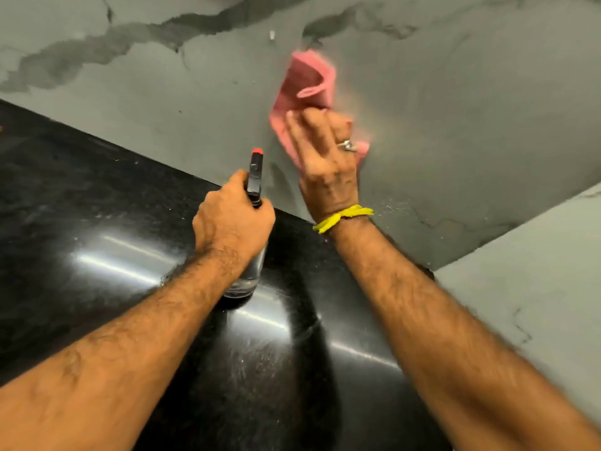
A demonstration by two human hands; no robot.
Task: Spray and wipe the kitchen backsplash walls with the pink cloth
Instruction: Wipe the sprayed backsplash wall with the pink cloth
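The step in hand looks like the wipe itself, and to do it well the right hand point(327, 164) should keep the pink cloth point(309, 92) flat under the palm and run overlapping passes across the grey backsplash wall point(455, 109), working out toward the corner where the side wall point(536, 288) meets it; the upper part of the cloth is folded over on itself and would likely clean better spread out. That hand presses the cloth against the wall just above the black desk point(97, 222), fingers laid over the fabric and partly curled into it, forearm reaching up and forward, a yellow band point(341, 218) at the wrist and a ring point(346, 145) on one finger. The left hand point(232, 219) has its grip wrapped round the neck of the clear spray bottle point(250, 242), which stands upright, its base seemingly on the desk, the red-tipped nozzle pointing at the wall
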